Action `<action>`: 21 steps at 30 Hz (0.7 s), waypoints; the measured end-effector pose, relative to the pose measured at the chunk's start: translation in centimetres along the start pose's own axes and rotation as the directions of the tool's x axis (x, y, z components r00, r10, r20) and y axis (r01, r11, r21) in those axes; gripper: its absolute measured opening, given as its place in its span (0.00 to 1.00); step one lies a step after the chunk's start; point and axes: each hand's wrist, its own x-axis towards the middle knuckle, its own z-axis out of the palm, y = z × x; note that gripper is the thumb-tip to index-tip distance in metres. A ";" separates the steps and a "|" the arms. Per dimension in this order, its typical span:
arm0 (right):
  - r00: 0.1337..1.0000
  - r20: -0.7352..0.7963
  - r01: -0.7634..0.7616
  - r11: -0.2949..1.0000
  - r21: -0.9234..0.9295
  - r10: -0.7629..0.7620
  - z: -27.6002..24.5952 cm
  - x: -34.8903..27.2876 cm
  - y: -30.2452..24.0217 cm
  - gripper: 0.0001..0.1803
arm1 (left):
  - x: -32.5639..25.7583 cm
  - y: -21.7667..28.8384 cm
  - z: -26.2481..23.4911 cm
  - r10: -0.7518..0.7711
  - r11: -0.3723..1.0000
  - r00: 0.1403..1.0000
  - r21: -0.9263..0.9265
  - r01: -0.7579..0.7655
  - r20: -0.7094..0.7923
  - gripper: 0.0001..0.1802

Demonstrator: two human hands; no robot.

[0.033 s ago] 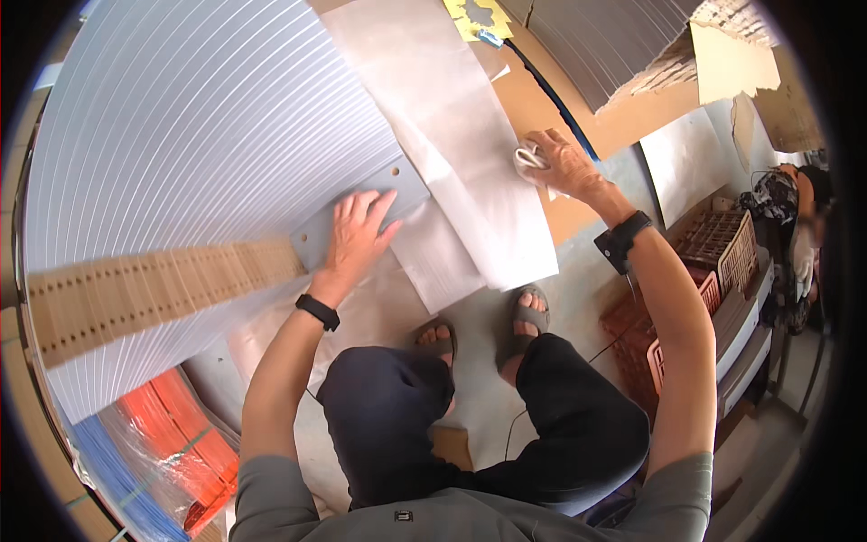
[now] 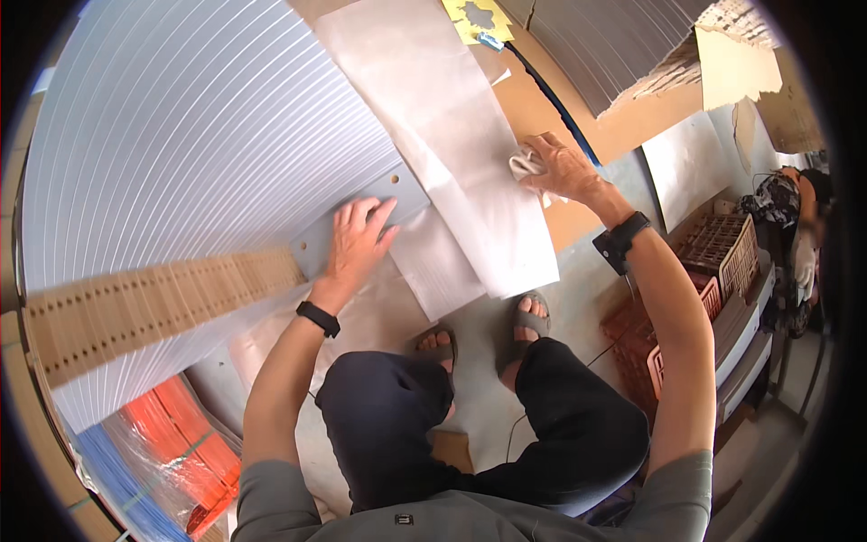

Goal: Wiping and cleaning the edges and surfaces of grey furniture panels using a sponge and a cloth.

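My left hand (image 2: 358, 242) lies on a light grey panel (image 2: 411, 191) with small round holes, its fingers stretched out and holding nothing. That panel is at the near end of a long row of thin grey-blue sheets (image 2: 208, 117) standing on edge at the left. In my right hand (image 2: 564, 170) is a crumpled white cloth (image 2: 524, 163), gripped at the right edge of a long whitish wrapping sheet (image 2: 452, 108). Part of the cloth is hidden by my fingers. Another pale folded sheet (image 2: 438, 262) hangs below my left fingertips.
A brown perforated strip (image 2: 163, 294) runs along the row. Orange (image 2: 176, 420) and blue bundles (image 2: 131, 479) lie lower left. Brown cardboard (image 2: 646, 99) and dark panels (image 2: 605, 41) stand upper right. Plastic crates (image 2: 722, 248) are at the right, near another person's arm (image 2: 806, 203).
My left hand has shifted slightly downward on the grey panel. The cloth in my right hand sits at a slightly different angle.
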 end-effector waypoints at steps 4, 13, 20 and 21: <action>0.987 -0.150 -0.040 0.993 0.109 0.057 -0.7 7.5 2.2 0.40 | 0.1 -1.0 0.7 -0.034 0.998 0.999 -0.058 0.033 -0.017 0.30; 0.846 -0.452 -0.280 0.957 0.072 0.281 0.4 24.4 7.9 0.31 | 1.0 -1.1 1.3 -0.077 0.987 0.997 -0.139 0.076 -0.002 0.29; 0.929 -0.226 -0.003 0.617 0.787 0.293 -1.3 19.5 5.9 0.20 | 1.1 -1.4 1.5 -0.062 0.990 0.998 -0.130 0.057 -0.033 0.28; 0.947 -0.204 0.039 0.541 0.840 0.249 -1.4 17.9 5.2 0.19 | 0.8 -1.5 1.4 -0.069 0.990 0.997 -0.128 0.065 -0.031 0.28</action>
